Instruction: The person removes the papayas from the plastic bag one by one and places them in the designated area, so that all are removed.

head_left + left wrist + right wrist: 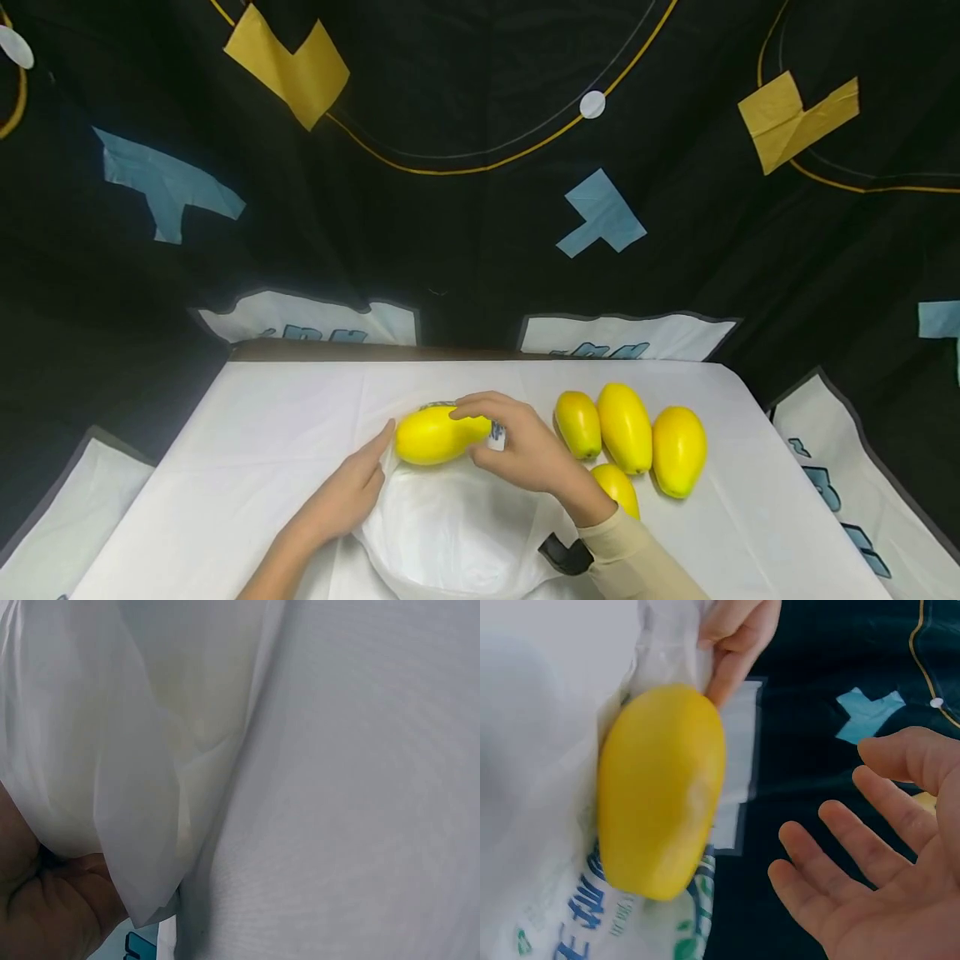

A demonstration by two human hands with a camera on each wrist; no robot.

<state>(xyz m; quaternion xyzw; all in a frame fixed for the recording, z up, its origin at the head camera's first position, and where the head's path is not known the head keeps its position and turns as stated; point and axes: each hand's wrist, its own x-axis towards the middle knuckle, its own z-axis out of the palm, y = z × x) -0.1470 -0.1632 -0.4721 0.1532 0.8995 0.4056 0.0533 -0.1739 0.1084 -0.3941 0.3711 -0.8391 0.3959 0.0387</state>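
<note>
A white plastic bag (pixel 465 533) with printed lettering lies on the table, its mouth spread. My left hand (pixel 347 492) pinches the bag's rim on the left; in the right wrist view its fingers (pixel 735 634) hold the gathered plastic. One yellow mango (pixel 431 437) sits at the bag's mouth, against the plastic near the left fingertips. My right hand (pixel 521 442) hovers at the mango's right end with fingers spread and slightly bent. In the right wrist view a gap separates that palm (pixel 900 900) from the mango. Plastic hides most of the left hand in the left wrist view.
Several more yellow mangoes (pixel 624 427) lie right of the bag, one partly behind the right forearm. A white cloth covers the table (pixel 765 517). Behind it hangs a dark curtain (pixel 465 250) with yellow and blue shapes. A black strap (pixel 566 557) is at the right wrist.
</note>
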